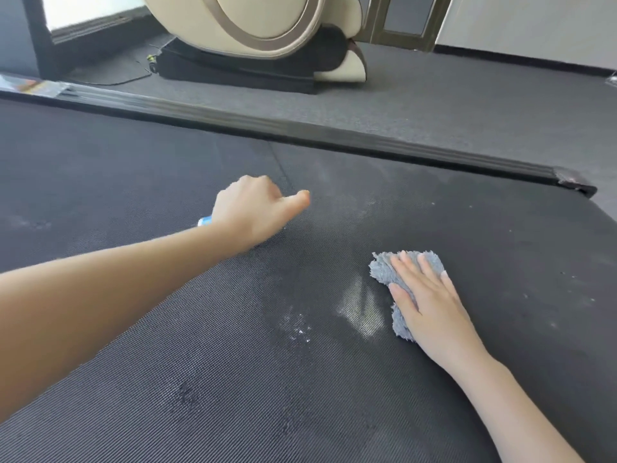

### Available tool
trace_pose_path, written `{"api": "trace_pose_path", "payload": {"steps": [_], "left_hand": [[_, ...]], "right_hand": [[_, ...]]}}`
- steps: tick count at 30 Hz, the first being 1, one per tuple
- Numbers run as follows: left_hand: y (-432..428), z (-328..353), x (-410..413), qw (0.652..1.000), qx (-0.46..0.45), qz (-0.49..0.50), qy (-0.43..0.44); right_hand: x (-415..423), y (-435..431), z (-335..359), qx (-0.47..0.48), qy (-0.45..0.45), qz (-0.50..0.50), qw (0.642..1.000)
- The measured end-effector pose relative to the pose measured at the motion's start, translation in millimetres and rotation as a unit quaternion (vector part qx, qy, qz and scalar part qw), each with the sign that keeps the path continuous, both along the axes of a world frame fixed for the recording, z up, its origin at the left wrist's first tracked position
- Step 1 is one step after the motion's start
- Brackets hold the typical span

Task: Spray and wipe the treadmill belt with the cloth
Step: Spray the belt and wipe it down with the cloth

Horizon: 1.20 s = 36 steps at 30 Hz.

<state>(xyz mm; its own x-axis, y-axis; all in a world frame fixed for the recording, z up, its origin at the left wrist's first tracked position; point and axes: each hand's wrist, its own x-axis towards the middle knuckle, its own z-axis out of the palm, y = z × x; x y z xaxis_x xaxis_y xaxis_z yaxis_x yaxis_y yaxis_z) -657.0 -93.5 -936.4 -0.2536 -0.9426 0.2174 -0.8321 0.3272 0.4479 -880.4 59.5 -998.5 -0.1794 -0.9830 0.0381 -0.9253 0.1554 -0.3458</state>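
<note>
The black ribbed treadmill belt (233,379) fills most of the view. My right hand (430,305) lies flat, fingers spread, pressing a crumpled grey cloth (389,267) onto the belt at the right. A pale wet smear (362,307) and white specks (298,327) show just left of the cloth. My left hand (257,210) rests on the belt further away, curled around a small white and blue object (204,221), likely the spray bottle, mostly hidden under the hand, thumb sticking out to the right.
The treadmill's dark side rail (300,128) runs diagonally beyond the belt, ending in a corner cap (572,183) at the right. Past it lies grey carpet (467,101), a beige massage chair base (267,45) with a cable, and a door frame.
</note>
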Motion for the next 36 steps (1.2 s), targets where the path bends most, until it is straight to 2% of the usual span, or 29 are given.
{"api": "trace_pose_path", "payload": {"steps": [4,11,16,18,22,25,30,36], "left_hand": [[26.8,8.8,7.2,0.999,0.023,-0.017,-0.026],[94.2,13.2,39.8,0.997,-0.041,-0.031,-0.059],[112.7,14.9,65.5,0.990,0.034,-0.061,-0.119],[124.2,18.5,69.0,0.989,0.019,-0.057,-0.138],[151.0,14.9,79.0,0.993,-0.042,-0.066,-0.092],[162.2,11.7,84.0,0.992,-0.020,-0.081,-0.090],[164.6,21.3,72.6,0.984,0.038,-0.075,-0.154],[178.6,14.1,35.2,0.979,-0.026,-0.101,-0.177]], "right_hand": [[-0.5,-0.2,-2.1,-0.008,-0.002,-0.001,1.000],[-1.4,0.3,-5.3,0.003,0.009,-0.007,1.000],[-3.4,-1.6,-6.1,0.015,0.019,-0.006,1.000],[-4.2,-1.7,-6.2,0.019,0.018,-0.007,1.000],[-4.4,-2.7,-8.1,0.009,0.030,-0.006,0.999],[-4.6,-3.9,-8.2,0.010,0.034,-0.005,0.999],[-6.6,-3.6,-7.0,0.015,0.030,0.001,0.999],[-7.7,-3.6,-4.1,0.021,0.023,0.014,0.999]]}}
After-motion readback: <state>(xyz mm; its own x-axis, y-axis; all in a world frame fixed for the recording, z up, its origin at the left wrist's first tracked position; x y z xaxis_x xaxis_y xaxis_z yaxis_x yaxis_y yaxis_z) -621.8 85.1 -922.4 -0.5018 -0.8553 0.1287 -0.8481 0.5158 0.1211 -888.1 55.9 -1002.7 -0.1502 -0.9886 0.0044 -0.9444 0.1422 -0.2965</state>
